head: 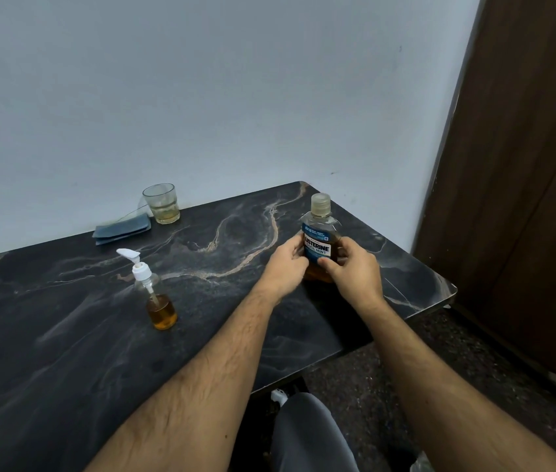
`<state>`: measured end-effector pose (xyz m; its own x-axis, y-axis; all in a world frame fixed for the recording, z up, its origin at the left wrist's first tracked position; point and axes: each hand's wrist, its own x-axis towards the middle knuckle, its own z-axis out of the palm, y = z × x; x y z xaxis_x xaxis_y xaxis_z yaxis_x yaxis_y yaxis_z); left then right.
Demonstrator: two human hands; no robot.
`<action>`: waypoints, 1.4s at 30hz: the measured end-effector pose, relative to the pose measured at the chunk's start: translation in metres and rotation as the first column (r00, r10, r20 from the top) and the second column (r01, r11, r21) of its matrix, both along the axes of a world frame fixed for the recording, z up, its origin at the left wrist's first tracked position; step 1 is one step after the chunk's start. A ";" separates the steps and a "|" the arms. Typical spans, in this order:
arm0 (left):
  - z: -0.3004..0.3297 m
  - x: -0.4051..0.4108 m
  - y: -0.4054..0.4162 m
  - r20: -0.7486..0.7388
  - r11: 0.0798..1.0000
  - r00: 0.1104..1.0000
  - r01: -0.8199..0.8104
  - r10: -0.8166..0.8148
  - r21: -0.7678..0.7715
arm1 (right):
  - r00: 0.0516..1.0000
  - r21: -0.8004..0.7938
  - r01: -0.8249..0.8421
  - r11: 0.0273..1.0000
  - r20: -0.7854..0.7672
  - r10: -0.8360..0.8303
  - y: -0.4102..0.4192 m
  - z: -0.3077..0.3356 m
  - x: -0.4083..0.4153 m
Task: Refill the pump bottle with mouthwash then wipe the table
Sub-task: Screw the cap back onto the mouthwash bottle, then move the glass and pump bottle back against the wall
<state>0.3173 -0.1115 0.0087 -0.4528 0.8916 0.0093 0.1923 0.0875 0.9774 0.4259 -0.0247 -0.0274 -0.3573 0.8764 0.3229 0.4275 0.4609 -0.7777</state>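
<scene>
On the table (65, 335): a dark marbled top set against a pale wall, carrying everything the task needs.
Cloth (123, 228): a folded blue-grey cloth lies at the far edge by the wall, untouched, well apart from both hands.
Mouthwash bottle (319, 238): stands upright near the right-hand far corner, cap still on, amber liquid showing below its blue label.
Left hand (285, 267): wraps the bottle's left side, fingers curled round the lower body, thumb on the front.
Right hand (354, 267): holds the bottle's right side, thumb and fingers curled round it at label height.
Pump bottle (157, 298): upright, well to the left of the hands, its white pump head still in place, amber liquid only in the lower part.
Glass (161, 203): just beside the cloth, a little pale liquid at its bottom.
Progress: early, by my reading. Neither container is opened and nothing has been poured.
Left to do: uncap the mouthwash, take the pump off, pour, refit the pump, then fetch the cloth and wipe the top.
</scene>
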 end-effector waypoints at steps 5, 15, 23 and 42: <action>0.001 -0.002 -0.006 -0.019 0.998 0.999 -0.042 0.043 0.044 | 1.000 0.006 0.009 1.000 -0.022 -0.009 -0.004 0.001 0.002; -0.011 -0.011 -0.061 -0.167 0.965 0.959 -0.201 0.229 0.170 | 0.985 0.361 0.026 0.932 -0.169 0.038 -0.068 0.012 -0.015; -0.022 -0.034 -0.152 -0.114 0.771 0.797 -0.521 0.593 0.365 | 0.950 0.224 -0.276 0.935 -0.082 0.301 -0.118 0.012 -0.064; -0.045 -0.132 -0.228 -0.142 0.627 0.611 -0.744 0.779 0.231 | 0.816 -0.140 -0.578 0.804 -0.101 0.569 -0.179 0.013 -0.179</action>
